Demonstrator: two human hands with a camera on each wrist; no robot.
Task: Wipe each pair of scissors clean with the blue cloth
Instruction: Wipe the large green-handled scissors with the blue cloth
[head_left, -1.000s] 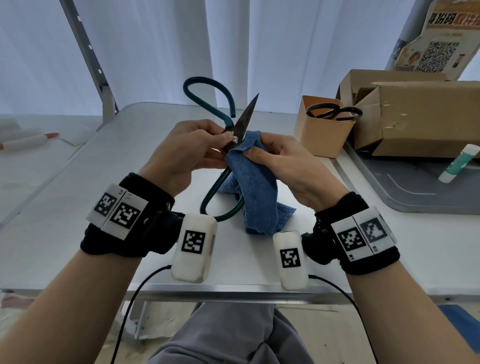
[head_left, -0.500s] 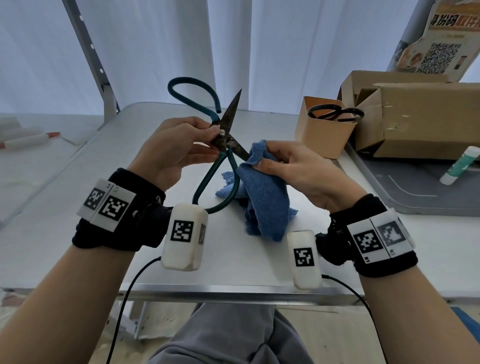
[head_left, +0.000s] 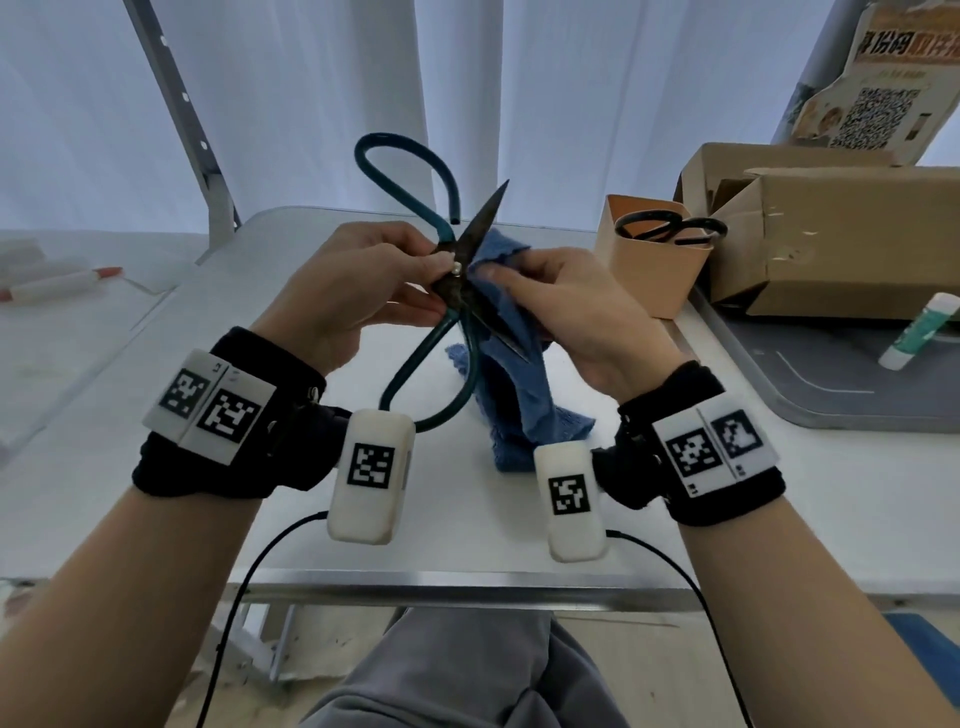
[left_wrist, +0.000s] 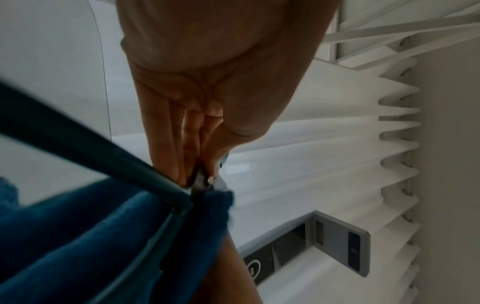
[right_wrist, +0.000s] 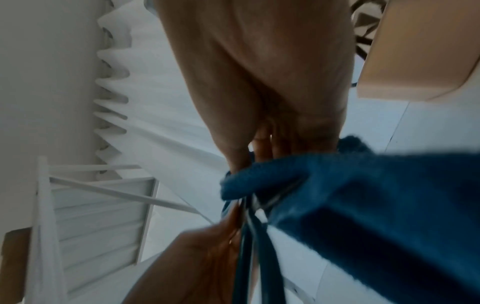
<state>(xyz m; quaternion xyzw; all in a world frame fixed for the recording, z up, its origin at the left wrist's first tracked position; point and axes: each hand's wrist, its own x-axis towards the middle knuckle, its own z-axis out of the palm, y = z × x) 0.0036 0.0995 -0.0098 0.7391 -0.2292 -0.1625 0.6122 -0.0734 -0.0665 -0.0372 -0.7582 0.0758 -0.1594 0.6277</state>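
Note:
Large scissors with teal looped handles and dark blades are held spread apart above the white table. My left hand pinches them at the pivot, seen close up in the left wrist view. One blade points up and away; the other blade slants down toward me, lying against the blue cloth. My right hand grips the cloth next to the pivot. Cloth and handle shafts fill the right wrist view. A second pair, black-handled scissors, stands in a tan holder.
Cardboard boxes sit at the back right, partly on a grey tray that also holds a glue stick. A metal frame post rises at the back left. White curtains hang behind. The table's front edge is close to my lap.
The scissors tilted left and back again, their blades staying apart. My right hand with the cloth slid out along the blade, then came back up next to the pivot.

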